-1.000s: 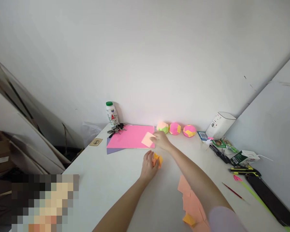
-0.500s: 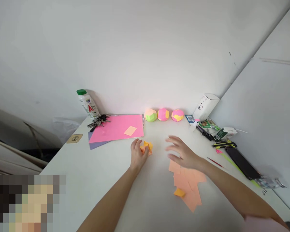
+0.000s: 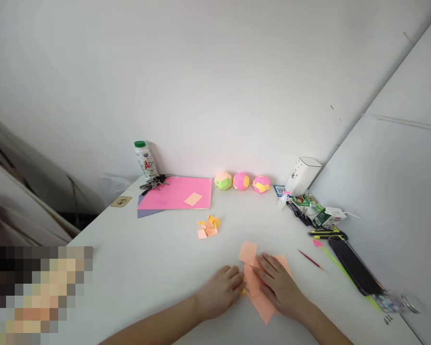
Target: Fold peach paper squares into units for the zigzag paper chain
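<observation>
**Hands.** Both hands rest palm down at the near centre of the worktop (image 3: 147, 268), on a loose pile (image 3: 253, 282) of overlapping peach paper squares.

- Left hand (image 3: 221, 287): the fingers are curled, with the fingertips at the left edge of the pile. The grip is half closed. Whether a sheet is pinched cannot be told.
- Right hand (image 3: 278, 283): it lies flat on top of the pile with the fingers extended. The grip is apart and nothing is clamped.

**Pile.** It lies under and between the two hands. One square (image 3: 247, 251) juts out on the far side, just past the fingertips. A small orange scrap (image 3: 243, 291) shows between the hands, touching the pile.

**Surroundings.**
- A cluster of folded pieces (image 3: 209, 227) lies farther out and to the left, apart from both hands.
- Beyond it, a pink sheet (image 3: 172, 194) carries a peach note (image 3: 193, 199) and overlaps a purple sheet (image 3: 145, 212).
- Keys (image 3: 154, 182) and a bottle (image 3: 144, 160) stand at the pink sheet's far left corner.
- Three paper balls (image 3: 241, 181) sit in a row by the wall, right of the pink sheet, followed by a white box (image 3: 303, 175).
- On the right side lie a carton (image 3: 328, 218), a cutter (image 3: 326, 234) and a black case (image 3: 352, 268).
- A red stick (image 3: 311, 258) lies between the pile and the case.
</observation>
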{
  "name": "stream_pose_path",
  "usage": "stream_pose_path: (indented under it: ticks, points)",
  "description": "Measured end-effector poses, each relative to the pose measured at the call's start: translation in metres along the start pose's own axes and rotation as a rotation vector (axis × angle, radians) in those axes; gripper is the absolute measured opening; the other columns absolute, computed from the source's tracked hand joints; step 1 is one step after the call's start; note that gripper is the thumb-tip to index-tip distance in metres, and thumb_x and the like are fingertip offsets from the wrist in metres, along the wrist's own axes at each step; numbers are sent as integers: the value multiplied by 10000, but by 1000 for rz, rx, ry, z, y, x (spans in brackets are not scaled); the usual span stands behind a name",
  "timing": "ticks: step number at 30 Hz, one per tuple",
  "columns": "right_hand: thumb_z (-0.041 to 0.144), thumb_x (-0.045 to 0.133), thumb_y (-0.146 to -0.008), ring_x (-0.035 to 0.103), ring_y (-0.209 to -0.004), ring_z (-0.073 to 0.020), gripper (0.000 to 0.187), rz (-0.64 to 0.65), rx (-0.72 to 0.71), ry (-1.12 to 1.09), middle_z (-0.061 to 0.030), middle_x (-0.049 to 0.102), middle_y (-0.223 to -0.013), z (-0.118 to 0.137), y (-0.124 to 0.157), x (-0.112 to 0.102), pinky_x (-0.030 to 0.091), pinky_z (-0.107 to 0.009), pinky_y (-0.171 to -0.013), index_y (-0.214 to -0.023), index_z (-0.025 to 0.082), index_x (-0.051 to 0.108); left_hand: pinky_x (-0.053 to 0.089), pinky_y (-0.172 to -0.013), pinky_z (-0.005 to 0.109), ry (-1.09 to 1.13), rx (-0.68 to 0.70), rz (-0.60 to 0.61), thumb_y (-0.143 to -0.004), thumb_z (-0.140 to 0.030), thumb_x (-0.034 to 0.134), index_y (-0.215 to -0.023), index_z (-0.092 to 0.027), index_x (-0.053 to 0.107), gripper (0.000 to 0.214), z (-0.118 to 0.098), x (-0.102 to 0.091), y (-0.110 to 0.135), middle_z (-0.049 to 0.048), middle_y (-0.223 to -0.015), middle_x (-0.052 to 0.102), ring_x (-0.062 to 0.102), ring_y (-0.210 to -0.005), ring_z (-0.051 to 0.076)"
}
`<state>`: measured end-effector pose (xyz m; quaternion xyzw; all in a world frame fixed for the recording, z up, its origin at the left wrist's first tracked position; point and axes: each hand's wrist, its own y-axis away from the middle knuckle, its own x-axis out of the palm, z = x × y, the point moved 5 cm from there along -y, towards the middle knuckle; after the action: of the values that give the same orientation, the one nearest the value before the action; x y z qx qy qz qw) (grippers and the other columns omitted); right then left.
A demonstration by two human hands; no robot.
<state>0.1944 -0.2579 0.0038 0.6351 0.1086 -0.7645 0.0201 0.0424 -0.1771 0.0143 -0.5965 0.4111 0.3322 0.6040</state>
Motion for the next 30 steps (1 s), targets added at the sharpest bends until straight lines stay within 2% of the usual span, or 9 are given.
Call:
stream_pose_path:
  ticks: [3,5,9,13,15,18,21,26,30]
  points:
    - [217,448,-885,311,-1318,-289,478,-25,14,-27,-37,335,-1441,-7,0,-3,384,-504,-1022,-1356,284,400,482,-774,427,-19,-104,-163,-883,-114,380,-1060,-175,562,260,43,-18,15,141,-1110,604,554,-990,250]
    - [220,453,-881,323,-1313,-288,464,-44,25,-44,-31,351,-1433,-8,0,-3,395,-502,-1016,-1339,287,426,456,-850,478,-38,-286,-235,-879,-99,358,-1109,-205,548,316,81,-27,26,144,-1172,578,524,-1085,268]
    - [240,453,-882,339,-1303,-294,456,-53,36,-33,-42,372,-1424,-9,1,0,409,-507,-1005,-1336,271,433,399,-927,553,-94,-614,-223,-828,-130,431,-1059,-207,588,290,135,-27,51,159,-1272,507,437,-1202,342]
    - [259,479,-866,373,-1279,-306,394,-134,41,-47,-67,418,-1395,-11,0,-4,455,-496,-961,-1258,253,518,409,-948,531,14,-695,-156,-778,-127,450,-1152,-210,526,391,139,-15,68,146,-1360,407,382,-1248,338]
    - [241,496,-854,401,-1254,-308,292,-193,31,-74,-78,468,-1349,-9,-9,-11,472,-486,-936,-1125,249,605,404,-964,509,76,-722,-204,-791,-131,425,-1156,-195,492,376,135,-15,73,157,-1371,373,367,-1264,308]
    - [178,459,-866,487,-1155,-284,207,-264,15,-146,-92,573,-1194,2,-39,-23,498,-451,-874,-924,245,647,454,-913,475,187,-809,-329,-783,-137,427,-1167,-180,435,386,137,-18,78,171,-1337,383,400,-1239,279]
    - [149,414,-874,579,-950,-243,230,-278,-15,-221,-98,613,-1034,18,-85,-25,526,-386,-726,-873,235,627,499,-852,432,320,-976,-418,-752,-108,424,-1183,-202,413,441,151,-19,88,135,-1310,407,450,-1191,253]
    - [164,547,-793,566,-819,-232,139,-158,-39,-125,-96,599,-930,38,-155,-1,490,-341,-636,-909,201,614,430,-963,417,446,-1111,-504,-730,-74,403,-1082,-201,483,383,172,-23,101,85,-1215,485,487,-1142,211]
    - [108,470,-826,531,-738,-213,172,-150,-73,-8,-72,590,-776,41,-176,16,434,-321,-609,-747,188,600,457,-912,411,361,-1011,-572,-777,-121,418,-1055,-212,505,306,169,-38,97,86,-1158,507,509,-1096,214]
